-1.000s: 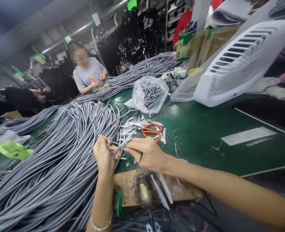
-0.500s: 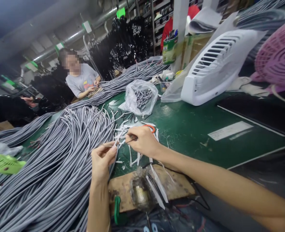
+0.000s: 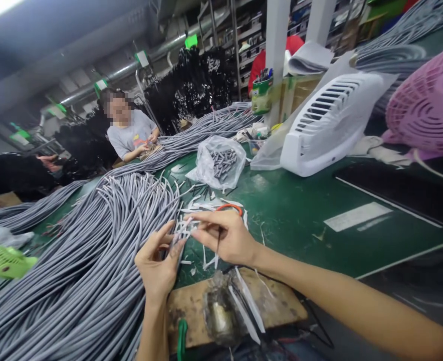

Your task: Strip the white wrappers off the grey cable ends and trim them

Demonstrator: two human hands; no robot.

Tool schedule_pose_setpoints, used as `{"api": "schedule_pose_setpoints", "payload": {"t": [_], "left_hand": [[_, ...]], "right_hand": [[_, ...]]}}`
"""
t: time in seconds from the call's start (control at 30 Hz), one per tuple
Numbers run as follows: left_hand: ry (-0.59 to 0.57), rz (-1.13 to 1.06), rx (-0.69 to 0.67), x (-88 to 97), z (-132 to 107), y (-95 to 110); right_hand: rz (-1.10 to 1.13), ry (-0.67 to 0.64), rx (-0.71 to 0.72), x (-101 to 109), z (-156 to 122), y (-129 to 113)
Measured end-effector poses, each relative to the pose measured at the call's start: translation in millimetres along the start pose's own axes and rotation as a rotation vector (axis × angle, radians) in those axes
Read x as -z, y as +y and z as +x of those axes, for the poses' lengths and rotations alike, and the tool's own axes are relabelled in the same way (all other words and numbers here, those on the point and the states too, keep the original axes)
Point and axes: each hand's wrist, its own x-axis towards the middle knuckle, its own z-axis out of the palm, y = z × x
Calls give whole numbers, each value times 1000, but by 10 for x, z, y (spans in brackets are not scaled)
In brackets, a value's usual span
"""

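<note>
The end of a grey cable [image 3: 178, 244] is pinched between the thumb and fingers of my left hand [image 3: 157, 265], at the right edge of the cable heap. My right hand [image 3: 231, 238] is just to the right, its index finger and thumb reaching to the pale tip of that cable. A thin dark tool [image 3: 218, 241] hangs down from within the right hand's fingers; its exact kind is too small to make out. White strips [image 3: 209, 258] lie scattered beneath both hands. An orange-handled tool [image 3: 232, 205] lies behind the right hand, mostly hidden.
A large heap of grey cables [image 3: 82, 260] covers the left side. Behind the hands sits a plastic bag [image 3: 221, 160] of short grey pieces. A white fan [image 3: 326, 123] and pink fan [image 3: 428, 100] stand right. A wooden board [image 3: 281, 301] is in front. Across the table sits a co-worker [image 3: 133, 133].
My right hand's fingers have stretched out toward the cable tip, and the dark tool has swung from pointing at the cable to hanging down. The whole view has shifted slightly.
</note>
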Motion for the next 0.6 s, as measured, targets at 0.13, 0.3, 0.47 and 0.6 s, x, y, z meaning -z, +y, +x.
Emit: {"api": "schedule_pose_setpoints", "payload": {"t": [0.13,0.3,0.47,0.6], "left_hand": [[-25,73,-148,23,-12,10],[-118,91,-189,-6,17,42],[-154,121,-51,-64,1,67],[48,88,147,-71,-18,72]], "right_hand": [[-40,30,201,21,-29,-26],[-99,74,233,8,-58,-55],[-63,148,-154,3,-20,-4],[65,174,-344,-34,9,36]]}}
